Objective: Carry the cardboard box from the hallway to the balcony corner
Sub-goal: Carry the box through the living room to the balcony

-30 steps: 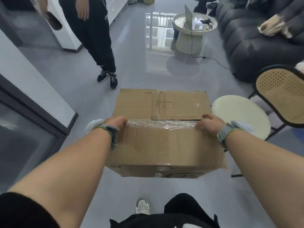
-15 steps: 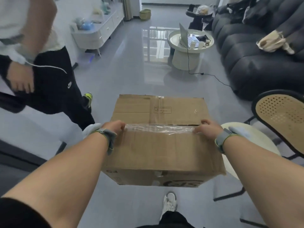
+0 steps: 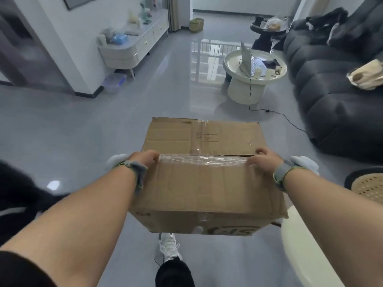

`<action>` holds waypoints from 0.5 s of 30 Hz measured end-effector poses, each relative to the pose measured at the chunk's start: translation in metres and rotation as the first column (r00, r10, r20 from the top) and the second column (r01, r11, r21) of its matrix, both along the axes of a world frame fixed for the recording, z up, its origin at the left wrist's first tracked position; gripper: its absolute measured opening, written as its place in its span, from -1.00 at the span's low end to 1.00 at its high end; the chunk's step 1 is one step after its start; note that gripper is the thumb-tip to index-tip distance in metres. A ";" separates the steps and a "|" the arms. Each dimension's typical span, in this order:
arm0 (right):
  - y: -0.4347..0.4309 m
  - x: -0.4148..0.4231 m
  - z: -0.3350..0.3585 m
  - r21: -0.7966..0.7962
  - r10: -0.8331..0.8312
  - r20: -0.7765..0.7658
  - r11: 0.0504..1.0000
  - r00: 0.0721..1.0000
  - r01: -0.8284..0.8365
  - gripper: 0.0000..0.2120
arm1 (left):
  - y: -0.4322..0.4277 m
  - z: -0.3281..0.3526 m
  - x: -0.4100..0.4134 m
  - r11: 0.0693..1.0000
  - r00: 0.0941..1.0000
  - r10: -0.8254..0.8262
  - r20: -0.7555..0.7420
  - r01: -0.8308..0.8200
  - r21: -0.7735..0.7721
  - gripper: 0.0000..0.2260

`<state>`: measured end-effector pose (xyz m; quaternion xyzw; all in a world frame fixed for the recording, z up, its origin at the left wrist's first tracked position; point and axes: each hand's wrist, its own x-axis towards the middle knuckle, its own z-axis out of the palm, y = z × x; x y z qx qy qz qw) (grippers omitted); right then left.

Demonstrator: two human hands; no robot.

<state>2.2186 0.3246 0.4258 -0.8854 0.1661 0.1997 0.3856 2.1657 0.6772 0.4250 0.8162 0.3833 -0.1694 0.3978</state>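
Note:
A brown cardboard box point(image 3: 205, 183), taped across its top with clear tape, hangs in the air in front of me above the grey floor. My left hand point(image 3: 144, 159) grips its left side near the top seam. My right hand point(image 3: 263, 161) grips the right side at the same height. Both wrists wear grey straps. The box's underside and my fingers along its sides are hidden. My white shoe point(image 3: 169, 248) shows below the box.
A round white table point(image 3: 234, 68) with an open laptop stands ahead right, its black cable point(image 3: 277, 114) trailing over the floor. A dark sofa point(image 3: 335, 100) fills the right. A white stool point(image 3: 306, 245) and wicker chair point(image 3: 366, 183) are close right. A white cabinet point(image 3: 132, 46) lines the left wall. A dark-clothed person point(image 3: 18, 195) is at the left edge.
I have walked forward with the box into the living room. The other person has slid out to the left edge, and the stool and chair have passed to my lower right.

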 end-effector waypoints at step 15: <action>0.082 0.201 0.005 -0.014 -0.102 0.031 0.995 0.994 0.102 -0.36 | 0.079 0.028 0.237 0.990 0.988 -0.133 0.078 0.137 -0.045 -0.76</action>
